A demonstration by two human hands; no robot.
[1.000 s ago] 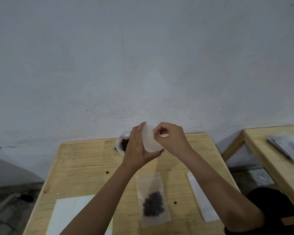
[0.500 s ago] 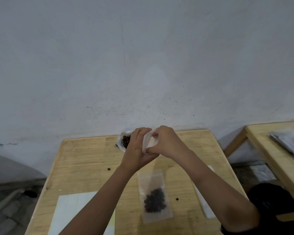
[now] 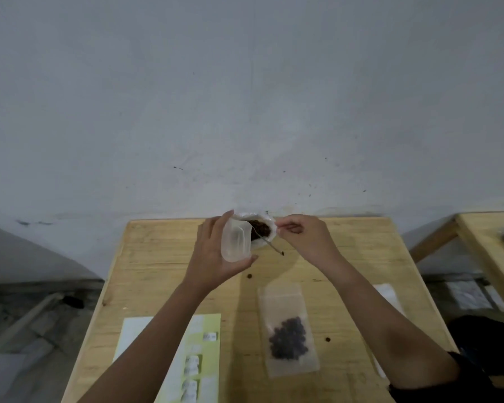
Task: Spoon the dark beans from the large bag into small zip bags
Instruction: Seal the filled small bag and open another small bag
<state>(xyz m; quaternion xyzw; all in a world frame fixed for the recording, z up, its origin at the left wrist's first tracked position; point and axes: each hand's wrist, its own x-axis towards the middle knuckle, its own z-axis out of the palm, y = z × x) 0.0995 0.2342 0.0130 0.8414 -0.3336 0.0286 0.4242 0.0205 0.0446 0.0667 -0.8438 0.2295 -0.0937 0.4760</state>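
Now left grip (image 3: pixel 213 253) holds one empty zip bag (image 3: pixel 235 241), right grip (image 3: pixel 303 237) pinches one large bag (image 3: pixel 263 226).

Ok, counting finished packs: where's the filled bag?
Head view: the filled zip bag lies on the table, right of the printed sheet, beside the right forearm.

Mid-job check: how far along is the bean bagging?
Done: one small clear zip bag with dark beans inside lies on the wooden table. In hand: the left hand holds an empty clear zip bag beside the large white bag of beans; the right hand is at its rim, the thin metal spoon not yet gripped. Left: scooping, filling, sealing.
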